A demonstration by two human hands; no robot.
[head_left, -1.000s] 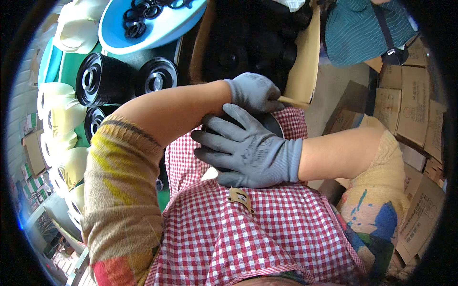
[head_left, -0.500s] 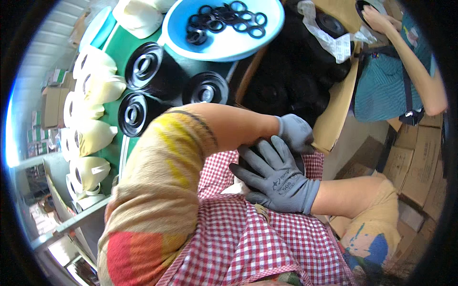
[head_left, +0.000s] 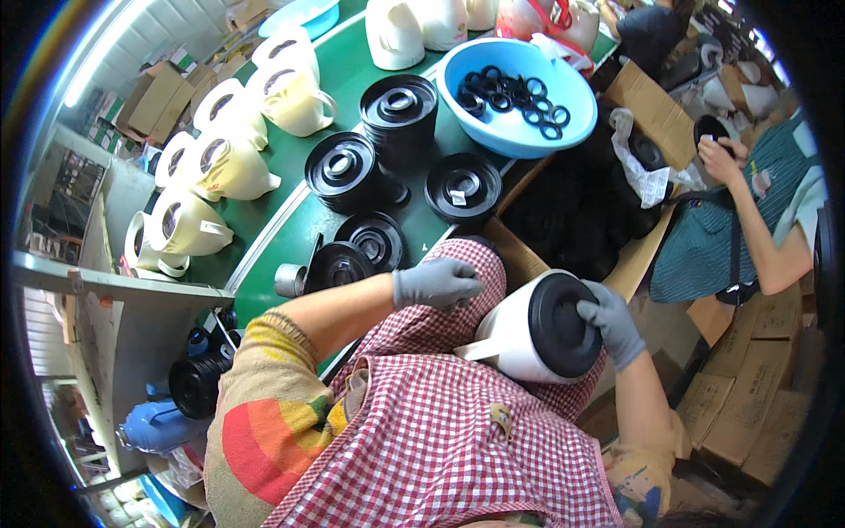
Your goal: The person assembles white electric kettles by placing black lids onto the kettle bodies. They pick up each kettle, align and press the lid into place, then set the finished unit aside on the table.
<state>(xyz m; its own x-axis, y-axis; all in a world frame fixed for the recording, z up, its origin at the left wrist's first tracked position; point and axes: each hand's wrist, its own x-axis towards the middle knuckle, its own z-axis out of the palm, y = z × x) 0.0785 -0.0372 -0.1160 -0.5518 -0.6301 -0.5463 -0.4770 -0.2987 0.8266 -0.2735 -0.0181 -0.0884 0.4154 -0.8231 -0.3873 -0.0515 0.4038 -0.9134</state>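
Note:
On my lap lies a white jug [head_left: 510, 327], tilted, with its handle towards my left and a round black cover [head_left: 563, 326] on the end facing up. My right hand [head_left: 613, 326], in a grey glove, grips that cover's right edge, with fingertips on its black face. Left of the jug and apart from it, my left hand [head_left: 437, 283], also gloved, hangs over my checked apron [head_left: 440, 396] with its fingers curled in. Whether anything is inside them is hidden. Nearest to it on the green table are loose black round parts [head_left: 339, 267] and a small metal cup [head_left: 290, 280].
Stacked black discs [head_left: 343, 172] and cream jugs [head_left: 229, 163] stand on the green table [head_left: 282, 229]. A blue basin [head_left: 563, 132] holds black rings [head_left: 502, 92]. Beside it, an open carton [head_left: 620, 264] contains black parts. A co-worker [head_left: 722, 229] handles a black disc at right.
My hands were close together over my lap; my left has drawn away leftward, and the jug with its black cover now shows. My right hand has moved to the cover's edge. The view has shifted.

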